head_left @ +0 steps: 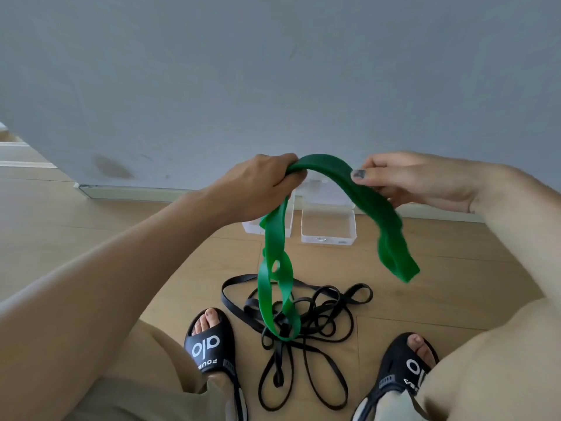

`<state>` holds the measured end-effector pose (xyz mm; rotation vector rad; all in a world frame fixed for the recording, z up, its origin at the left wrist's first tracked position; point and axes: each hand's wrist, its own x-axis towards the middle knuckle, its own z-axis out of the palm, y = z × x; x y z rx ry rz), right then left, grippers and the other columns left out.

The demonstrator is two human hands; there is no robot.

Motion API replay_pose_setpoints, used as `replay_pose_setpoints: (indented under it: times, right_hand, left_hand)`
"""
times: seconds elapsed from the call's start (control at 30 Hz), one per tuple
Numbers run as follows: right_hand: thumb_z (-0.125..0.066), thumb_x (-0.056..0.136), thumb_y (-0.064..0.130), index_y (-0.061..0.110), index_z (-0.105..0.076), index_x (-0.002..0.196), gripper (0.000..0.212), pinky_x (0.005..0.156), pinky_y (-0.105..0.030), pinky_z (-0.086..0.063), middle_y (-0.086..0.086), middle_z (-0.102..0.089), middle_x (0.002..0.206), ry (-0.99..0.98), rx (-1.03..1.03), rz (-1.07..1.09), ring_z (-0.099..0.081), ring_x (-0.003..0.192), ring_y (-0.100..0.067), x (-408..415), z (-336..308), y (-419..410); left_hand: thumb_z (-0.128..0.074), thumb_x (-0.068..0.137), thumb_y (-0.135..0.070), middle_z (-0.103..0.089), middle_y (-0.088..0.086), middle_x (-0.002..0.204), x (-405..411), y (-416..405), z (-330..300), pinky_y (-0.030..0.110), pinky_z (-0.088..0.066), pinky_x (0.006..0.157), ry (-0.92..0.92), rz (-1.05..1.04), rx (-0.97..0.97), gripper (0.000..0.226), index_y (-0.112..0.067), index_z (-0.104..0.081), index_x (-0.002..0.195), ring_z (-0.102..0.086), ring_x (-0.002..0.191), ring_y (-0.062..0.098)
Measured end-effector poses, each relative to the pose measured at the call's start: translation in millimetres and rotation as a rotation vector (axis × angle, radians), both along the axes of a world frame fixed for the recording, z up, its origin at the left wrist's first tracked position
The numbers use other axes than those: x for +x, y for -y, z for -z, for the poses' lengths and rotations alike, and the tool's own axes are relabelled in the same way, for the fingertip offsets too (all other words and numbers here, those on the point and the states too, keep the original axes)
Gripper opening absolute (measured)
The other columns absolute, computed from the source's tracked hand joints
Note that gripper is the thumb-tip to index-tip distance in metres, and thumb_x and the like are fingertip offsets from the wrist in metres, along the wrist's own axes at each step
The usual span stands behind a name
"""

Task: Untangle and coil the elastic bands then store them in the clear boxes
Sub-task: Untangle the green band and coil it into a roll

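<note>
Our left hand [261,177] and right hand [406,180] grip the green band [337,174], fingers curled round it, holding it arched between them. One end dangles twisted over the tangled black bands [318,317] lying on the wooden floor [121,238] between our slippers [209,347]. Beyond stand two clear boxes [328,229] by the wall [273,71].

Both hands raised at mid-frame

The left hand [258,180] is curled shut in a grip; the right hand [403,180] pinches with its fingers [361,175].
</note>
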<state>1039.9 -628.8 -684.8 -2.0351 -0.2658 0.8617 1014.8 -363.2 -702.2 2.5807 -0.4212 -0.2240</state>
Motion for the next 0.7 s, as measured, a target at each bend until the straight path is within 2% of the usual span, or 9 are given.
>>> replay_pose_setpoints:
  times: [0.07,0.17,0.3,0.4,0.5,0.53,0.63,0.7]
  right_hand:
    - [-0.061,0.079,0.072,0.009,-0.060,0.100,0.066,0.085,-0.042,-0.056,-0.013,-0.071,0.094,0.008,0.077,-0.003,-0.070,0.087,-0.027,-3,3,-14]
    - [-0.050,0.087,0.068,0.012,-0.050,0.102,0.058,0.077,-0.037,-0.055,-0.020,-0.067,0.094,0.097,0.185,0.046,-0.070,0.082,-0.030,-7,-1,-36]
    - [-0.060,0.079,0.074,0.018,-0.043,0.103,0.063,0.085,-0.048,-0.059,-0.012,-0.073,0.096,0.184,0.205,0.205,-0.074,0.082,-0.027,-5,-1,-41]
    - [-0.065,0.079,0.074,0.019,-0.044,0.105,0.065,0.090,-0.053,-0.060,-0.012,-0.073,0.099,0.300,0.200,0.268,-0.077,0.083,-0.028,-4,0,-43]
    - [-0.064,0.090,0.066,0.024,-0.049,0.127,0.058,0.086,-0.047,-0.062,-0.007,-0.072,0.104,0.328,0.191,0.255,-0.077,0.082,-0.024,-1,-4,-44]
    - [-0.062,0.093,0.064,0.025,-0.053,0.128,0.054,0.085,-0.044,-0.062,-0.005,-0.073,0.102,0.327,0.184,0.246,-0.077,0.084,-0.023,-1,-5,-44]
    - [-0.060,0.094,0.064,0.014,-0.070,0.108,0.053,0.088,-0.041,-0.061,-0.013,-0.076,0.098,0.301,0.121,0.161,-0.075,0.091,-0.028,-2,1,-47]
    - [-0.062,0.087,0.070,0.014,-0.072,0.096,0.057,0.089,-0.041,-0.059,-0.010,-0.077,0.095,0.281,0.046,0.114,-0.074,0.091,-0.026,-4,7,-52]
  left_hand:
    - [-0.039,0.106,-0.040,-0.068,0.006,0.081,-1,4,-6,0.053,-0.053,0.074,0.045,0.007,-0.025,0.033,-0.015,-0.057,0.097,-0.063,0.074,0.029]
    - [-0.039,0.105,-0.037,-0.069,0.010,0.084,1,7,-16,0.052,-0.053,0.075,0.074,-0.029,-0.096,0.035,-0.009,-0.059,0.100,-0.064,0.077,0.032]
    - [-0.039,0.104,-0.039,-0.068,0.015,0.085,4,8,-17,0.053,-0.052,0.076,0.037,-0.005,-0.023,0.039,-0.005,-0.059,0.100,-0.063,0.077,0.036]
    - [-0.039,0.107,-0.039,-0.068,0.017,0.084,3,11,-13,0.052,-0.052,0.075,0.026,0.024,0.045,0.041,-0.004,-0.058,0.097,-0.062,0.075,0.037]
    - [-0.037,0.108,-0.041,-0.064,0.009,0.081,4,11,-16,0.046,-0.049,0.067,0.083,0.077,0.129,0.035,-0.014,-0.050,0.091,-0.059,0.069,0.029]
    - [-0.035,0.109,-0.042,-0.061,0.004,0.080,3,12,-16,0.043,-0.046,0.064,0.100,0.097,0.185,0.032,-0.017,-0.048,0.092,-0.057,0.068,0.027]
    - [-0.032,0.107,-0.041,-0.050,-0.001,0.080,-1,16,-8,0.038,-0.037,0.065,0.118,0.155,0.362,0.030,-0.016,-0.047,0.102,-0.052,0.070,0.027]
    - [-0.032,0.107,-0.039,-0.046,-0.004,0.075,-2,18,-3,0.037,-0.034,0.062,0.089,0.157,0.354,0.026,-0.017,-0.044,0.101,-0.048,0.063,0.020]
